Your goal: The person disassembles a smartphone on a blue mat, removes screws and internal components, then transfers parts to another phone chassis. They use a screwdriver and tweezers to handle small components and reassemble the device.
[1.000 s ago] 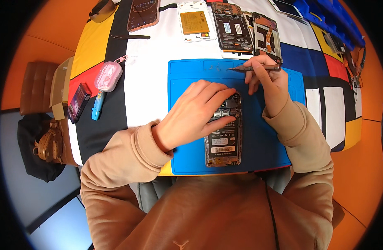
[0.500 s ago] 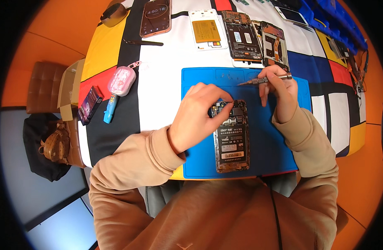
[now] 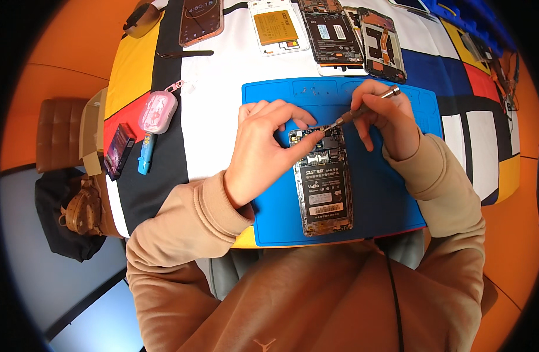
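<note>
An opened smartphone (image 3: 324, 182) lies on the blue work mat (image 3: 275, 217), its black battery and the circuit board above it exposed. My left hand (image 3: 260, 132) is over the phone's upper left, thumb and forefinger nearly together at the board; anything tiny between them is hidden. In my right hand (image 3: 383, 114) is a slim metal screwdriver (image 3: 354, 112), held at a slant. Its tip comes down at the phone's top edge, beside my left thumb.
Beyond the mat lie a white phone shell with a gold battery (image 3: 276, 26), a dismantled phone (image 3: 331, 38) and a phone frame (image 3: 383, 47). Black tweezers (image 3: 185, 54), a pink case (image 3: 158, 111) and a small box (image 3: 118, 151) are at left. Blue bins (image 3: 471, 26) stand far right.
The screwdriver has swung down and left, from above the mat to the phone's top edge. My left hand stays by the board. The whole view has shifted slightly.
</note>
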`<state>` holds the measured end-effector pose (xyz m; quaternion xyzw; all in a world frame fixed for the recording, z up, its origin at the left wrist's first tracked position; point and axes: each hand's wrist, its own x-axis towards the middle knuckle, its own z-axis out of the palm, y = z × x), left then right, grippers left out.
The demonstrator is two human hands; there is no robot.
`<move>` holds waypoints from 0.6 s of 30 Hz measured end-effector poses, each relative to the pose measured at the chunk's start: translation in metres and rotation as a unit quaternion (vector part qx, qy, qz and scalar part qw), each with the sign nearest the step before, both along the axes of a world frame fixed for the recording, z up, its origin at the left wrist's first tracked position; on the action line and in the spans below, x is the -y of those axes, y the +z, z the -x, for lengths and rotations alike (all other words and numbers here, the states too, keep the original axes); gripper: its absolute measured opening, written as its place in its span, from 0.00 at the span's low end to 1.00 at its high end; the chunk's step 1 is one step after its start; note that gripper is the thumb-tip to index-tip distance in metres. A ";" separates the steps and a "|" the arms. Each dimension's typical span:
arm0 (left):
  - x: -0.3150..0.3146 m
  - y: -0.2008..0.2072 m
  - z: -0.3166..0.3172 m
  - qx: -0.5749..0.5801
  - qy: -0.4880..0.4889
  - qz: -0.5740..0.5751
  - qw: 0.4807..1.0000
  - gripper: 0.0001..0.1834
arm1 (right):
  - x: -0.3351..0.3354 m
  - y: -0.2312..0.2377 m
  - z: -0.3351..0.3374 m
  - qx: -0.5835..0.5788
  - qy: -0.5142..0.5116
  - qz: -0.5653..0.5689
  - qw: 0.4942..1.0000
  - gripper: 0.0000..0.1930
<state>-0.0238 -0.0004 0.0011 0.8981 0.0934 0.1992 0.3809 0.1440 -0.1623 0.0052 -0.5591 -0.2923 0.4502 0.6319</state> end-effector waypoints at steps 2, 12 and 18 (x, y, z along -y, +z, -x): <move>0.000 0.001 0.000 -0.007 -0.007 0.003 1.000 0.07 | -0.001 -0.001 0.000 0.002 -0.025 -0.005 1.000 0.15; 0.001 0.001 -0.001 -0.027 -0.008 -0.014 0.999 0.06 | -0.003 -0.010 -0.002 0.055 -0.154 -0.017 0.986 0.14; 0.002 0.002 -0.002 -0.039 -0.007 -0.011 0.999 0.06 | 0.000 -0.016 -0.006 0.045 -0.109 -0.046 0.992 0.16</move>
